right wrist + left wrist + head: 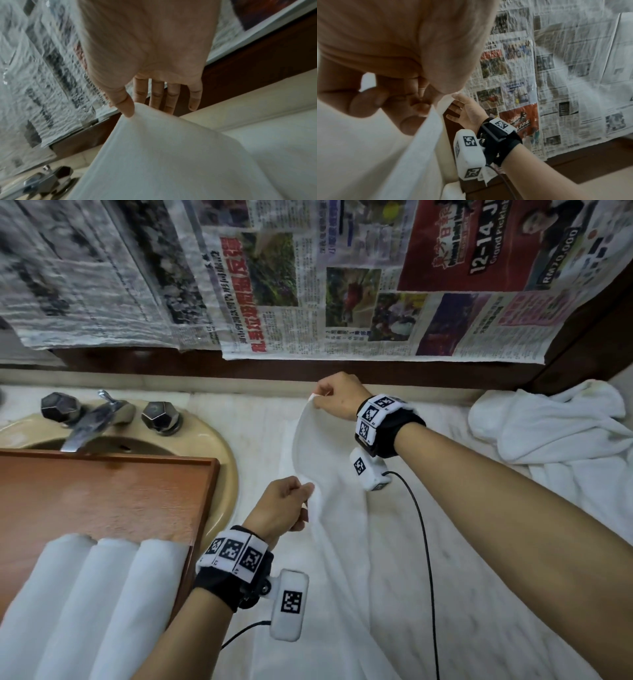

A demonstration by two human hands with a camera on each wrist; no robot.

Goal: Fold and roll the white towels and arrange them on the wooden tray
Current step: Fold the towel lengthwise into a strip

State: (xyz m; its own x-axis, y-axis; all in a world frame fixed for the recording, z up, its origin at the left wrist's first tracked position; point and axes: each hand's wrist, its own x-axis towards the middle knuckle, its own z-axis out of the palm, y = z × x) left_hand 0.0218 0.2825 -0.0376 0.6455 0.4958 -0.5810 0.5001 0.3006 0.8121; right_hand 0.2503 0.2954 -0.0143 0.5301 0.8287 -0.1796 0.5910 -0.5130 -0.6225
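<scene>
A white towel (346,529) lies spread over the marble counter, its left edge lifted. My left hand (287,506) pinches the near corner of that edge; in the left wrist view the towel (368,155) runs out from under my curled fingers. My right hand (334,397) pinches the far corner between thumb and forefinger; in the right wrist view the thumb presses the towel (163,155) and the other fingers hang straight. Three rolled white towels (82,594) lie side by side at the near end of the wooden tray (113,487).
The tray rests over a beige sink (219,446) with a metal tap (92,419) and two dark knobs. A heap of loose white towels (555,436) sits at the far right. Newspaper sheets (308,285) hang on the wall behind. A black cable (424,542) crosses the towel.
</scene>
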